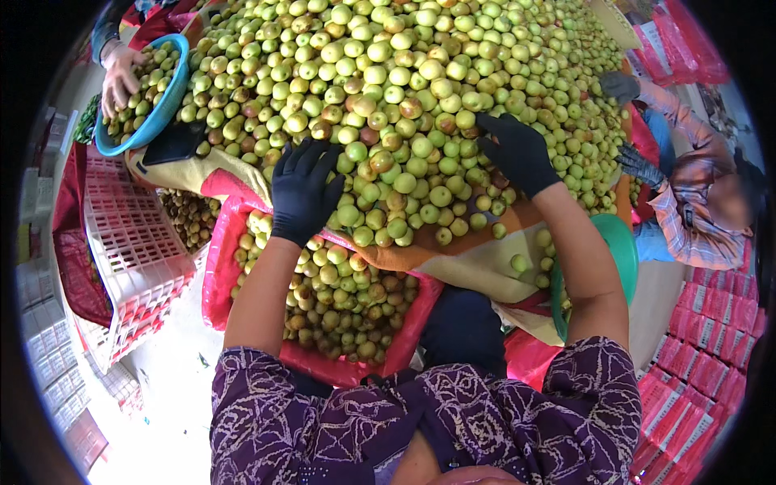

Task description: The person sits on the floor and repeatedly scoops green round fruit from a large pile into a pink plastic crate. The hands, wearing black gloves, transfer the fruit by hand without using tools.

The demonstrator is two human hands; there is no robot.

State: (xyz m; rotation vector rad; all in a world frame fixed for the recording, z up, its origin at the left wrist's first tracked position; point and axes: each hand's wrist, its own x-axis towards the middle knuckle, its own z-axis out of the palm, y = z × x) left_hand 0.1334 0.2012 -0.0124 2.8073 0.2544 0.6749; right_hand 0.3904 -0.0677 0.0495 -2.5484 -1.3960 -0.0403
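A broad heap of green jujubes, some with brown patches, covers the table in front of me. My left hand, in a black glove, rests palm down at the heap's near edge, fingers spread. My right hand, also in a black glove, reaches onto the jujubes from the right. Its thumb and fingers are apart, fingertips beside a jujube. Below my left forearm stands a crate lined with red plastic, holding more jujubes. A patterned cloth lies under the heap's near edge.
A co-worker's bare hand is over a blue basket of jujubes, near a dark flat device. White plastic crate at left; green basin by my right arm. Another person sits at right, near stacked red packages.
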